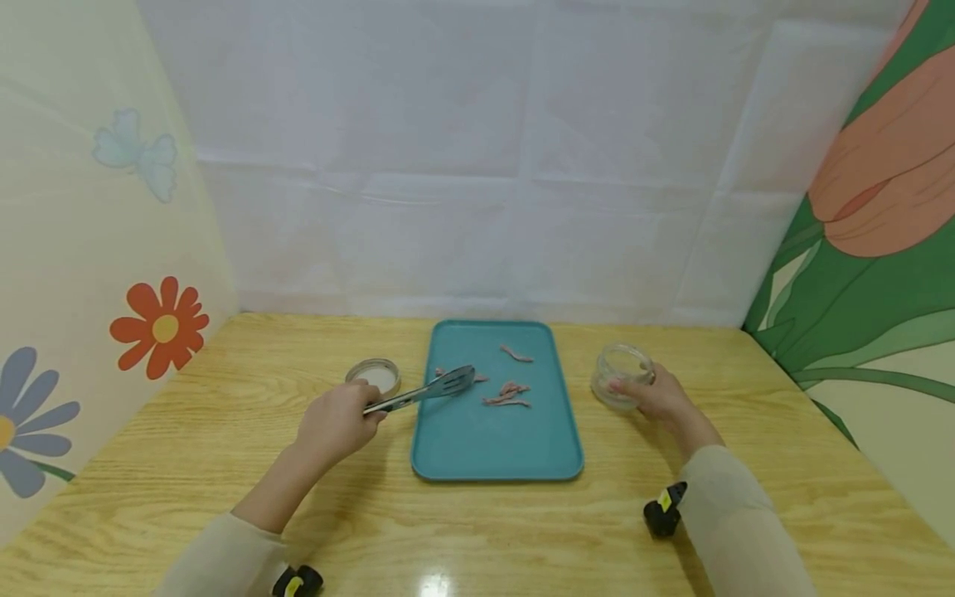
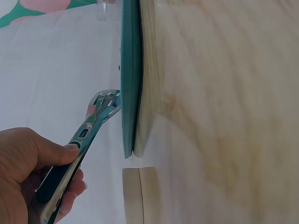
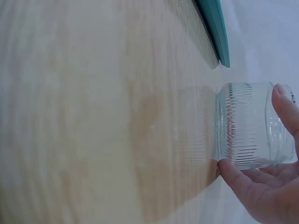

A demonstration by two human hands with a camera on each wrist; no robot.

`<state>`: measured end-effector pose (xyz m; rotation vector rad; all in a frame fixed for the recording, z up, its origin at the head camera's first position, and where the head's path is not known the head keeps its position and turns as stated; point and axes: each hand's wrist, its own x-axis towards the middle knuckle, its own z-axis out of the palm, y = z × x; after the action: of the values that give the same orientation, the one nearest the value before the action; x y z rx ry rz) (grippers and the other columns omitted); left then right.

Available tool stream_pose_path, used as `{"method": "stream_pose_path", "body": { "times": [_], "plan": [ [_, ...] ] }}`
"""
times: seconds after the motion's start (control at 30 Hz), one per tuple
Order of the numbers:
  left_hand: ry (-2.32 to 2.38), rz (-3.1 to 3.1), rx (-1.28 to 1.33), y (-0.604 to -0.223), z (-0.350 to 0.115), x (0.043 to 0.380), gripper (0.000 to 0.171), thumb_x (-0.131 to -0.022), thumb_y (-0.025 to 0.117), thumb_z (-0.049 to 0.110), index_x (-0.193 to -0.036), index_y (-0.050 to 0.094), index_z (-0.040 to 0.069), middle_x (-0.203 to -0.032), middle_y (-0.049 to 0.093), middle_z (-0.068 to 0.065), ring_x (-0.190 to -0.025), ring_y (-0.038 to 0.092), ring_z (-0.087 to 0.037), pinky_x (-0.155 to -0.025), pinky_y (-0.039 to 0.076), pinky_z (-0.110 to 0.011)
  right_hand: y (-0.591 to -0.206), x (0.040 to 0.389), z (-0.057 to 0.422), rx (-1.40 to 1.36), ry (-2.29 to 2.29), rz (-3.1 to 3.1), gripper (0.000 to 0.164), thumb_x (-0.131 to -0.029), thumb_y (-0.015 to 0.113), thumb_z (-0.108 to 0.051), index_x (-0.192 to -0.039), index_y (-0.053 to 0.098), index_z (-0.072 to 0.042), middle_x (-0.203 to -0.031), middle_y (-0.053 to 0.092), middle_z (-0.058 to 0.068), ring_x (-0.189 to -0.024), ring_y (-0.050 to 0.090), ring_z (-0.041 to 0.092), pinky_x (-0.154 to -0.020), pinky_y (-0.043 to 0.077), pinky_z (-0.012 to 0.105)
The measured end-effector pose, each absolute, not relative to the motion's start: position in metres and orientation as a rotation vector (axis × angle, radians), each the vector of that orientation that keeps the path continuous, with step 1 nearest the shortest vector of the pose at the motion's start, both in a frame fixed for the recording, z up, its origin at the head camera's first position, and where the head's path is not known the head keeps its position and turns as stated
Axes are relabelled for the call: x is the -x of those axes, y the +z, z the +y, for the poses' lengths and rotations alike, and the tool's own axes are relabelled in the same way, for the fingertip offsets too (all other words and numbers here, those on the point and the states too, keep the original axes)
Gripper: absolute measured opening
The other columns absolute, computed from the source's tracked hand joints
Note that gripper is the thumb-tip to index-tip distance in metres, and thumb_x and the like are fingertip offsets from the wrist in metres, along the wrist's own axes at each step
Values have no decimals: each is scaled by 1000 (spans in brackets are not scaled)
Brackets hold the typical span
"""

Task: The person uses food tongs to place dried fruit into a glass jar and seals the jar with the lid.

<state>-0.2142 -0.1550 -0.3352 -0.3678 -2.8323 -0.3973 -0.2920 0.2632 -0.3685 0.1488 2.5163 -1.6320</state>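
Note:
My left hand grips metal tongs by the handle, thumb on top. Their slotted heads reach over the left part of a teal tray. Several thin pinkish strips lie on the tray, some partly hidden behind the tongs' heads. To the tray's right, my right hand holds a clear glass jar from its right side. The jar stands upright on the table, and a reddish patch shows through its ribbed wall. Thumb and fingers lie around it.
A round jar lid lies on the wooden table behind my left hand, left of the tray. A white sheet closes off the back. Flower-printed panels stand at both sides.

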Motion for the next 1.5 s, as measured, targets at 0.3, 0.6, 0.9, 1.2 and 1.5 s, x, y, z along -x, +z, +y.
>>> {"method": "stream_pose_path", "body": {
  "times": [0.3,0.6,0.9,1.2,1.5],
  "plan": [
    [-457,-2825,330,-334,-158,213,5,-74,67,13,-75,63,10,-67,50,3,-53,46,-12,-44,36,-29,-387,304,271,-137,-1706,2483,113,-62,71,-48,-135,3,4,-132,19,28,-116,29,34,-90,29,43],
    [-510,-2804,291,-332,-159,214,4,-75,66,14,-77,64,10,-68,55,2,-54,46,-13,-44,36,-29,-371,292,264,-150,-1671,2482,102,-71,68,-39,-135,3,6,-132,16,30,-116,28,35,-89,31,41],
    [-584,-2788,189,-329,-152,217,4,-77,65,17,-76,63,13,-67,53,2,-52,43,-14,-41,33,-29,-365,290,262,-137,-1623,2492,94,-77,64,-34,-134,2,8,-132,14,33,-118,25,38,-90,29,44],
    [-642,-2710,188,-323,-138,222,4,-77,65,17,-77,64,13,-69,55,2,-51,43,-13,-44,34,-29,-367,292,264,-141,-1598,2511,95,-76,64,-37,-134,4,7,-133,13,32,-118,25,37,-90,29,45],
    [-727,-2590,181,-322,-124,227,11,-77,65,17,-82,66,7,-70,56,-2,-52,45,-15,-44,35,-28,-367,291,263,-137,-1581,2522,95,-76,64,-39,-135,4,7,-132,14,32,-117,27,37,-88,31,44]
  ]
}}
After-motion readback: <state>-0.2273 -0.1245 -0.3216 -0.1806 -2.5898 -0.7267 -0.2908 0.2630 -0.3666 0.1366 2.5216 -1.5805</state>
